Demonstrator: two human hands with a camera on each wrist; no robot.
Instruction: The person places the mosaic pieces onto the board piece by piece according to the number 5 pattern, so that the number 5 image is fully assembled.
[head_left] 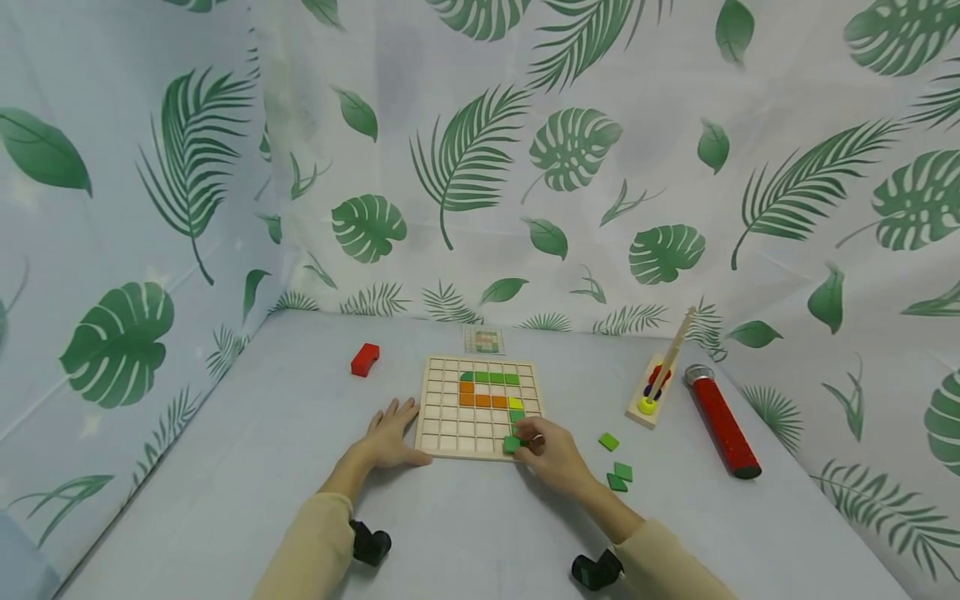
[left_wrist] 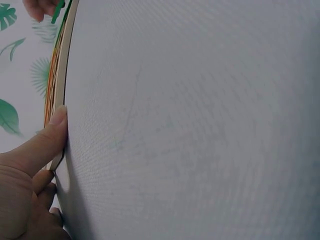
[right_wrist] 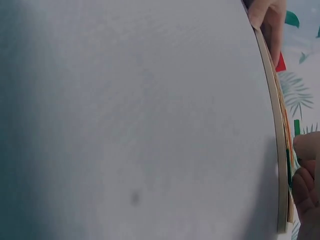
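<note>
A wooden grid board (head_left: pixel 450 425) lies flat on the table. Orange tiles (head_left: pixel 483 401), green tiles (head_left: pixel 495 378) and a yellow tile (head_left: pixel 516 403) sit in its squares. My left hand (head_left: pixel 390 435) rests at the board's front left corner, fingers spread along the side; in the left wrist view the thumb (left_wrist: pixel 59 117) touches the edge. Over the front right part of the board, my right hand (head_left: pixel 553 454) pinches a green square tile (head_left: pixel 512 444), which shows tilted in the left wrist view (left_wrist: pixel 58 11). The fingers partly hide the squares beneath.
Several loose green tiles (head_left: pixel 622 472) lie right of the board. Behind it is a small pattern card (head_left: pixel 483 340); a red block (head_left: pixel 365 359) lies back left. Farther right are a wooden stand with coloured beads (head_left: pixel 654 392) and a red cylinder with a silver end (head_left: pixel 723 425).
</note>
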